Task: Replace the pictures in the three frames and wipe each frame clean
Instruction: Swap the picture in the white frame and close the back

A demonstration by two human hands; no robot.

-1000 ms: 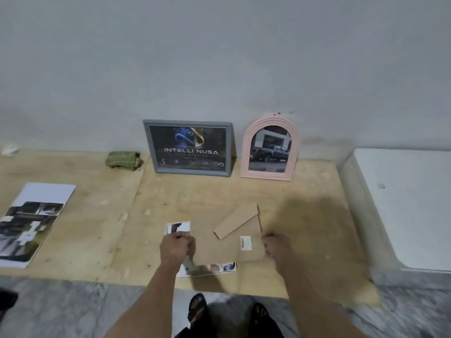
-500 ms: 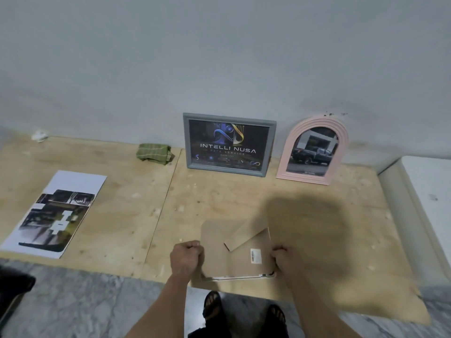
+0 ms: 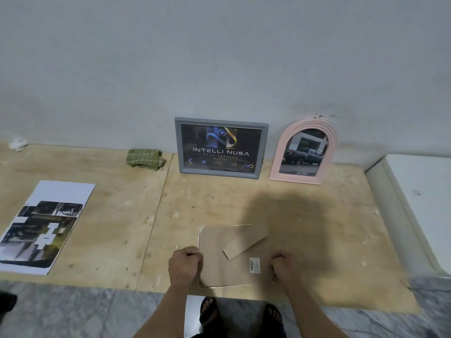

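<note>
A third frame lies face down near the front edge of the plywood, its brown backing board up with the stand flap raised. My left hand grips its left edge and my right hand grips its right edge, both fists closed. A grey frame with a dark "INTELLI NUSA" picture leans on the wall. To its right leans a pink arched frame holding a truck photo. A folded green cloth lies left of the grey frame.
A printed sheet lies on the plywood at far left. A white block borders the right side. My sandalled feet stand on the marble floor below the plywood edge. A crumpled white scrap sits by the wall.
The backing board now covers the frame squarely; the photo that stuck out beneath it a second ago is hidden. Both hands have closed on the frame's sides. My view has shifted left.
</note>
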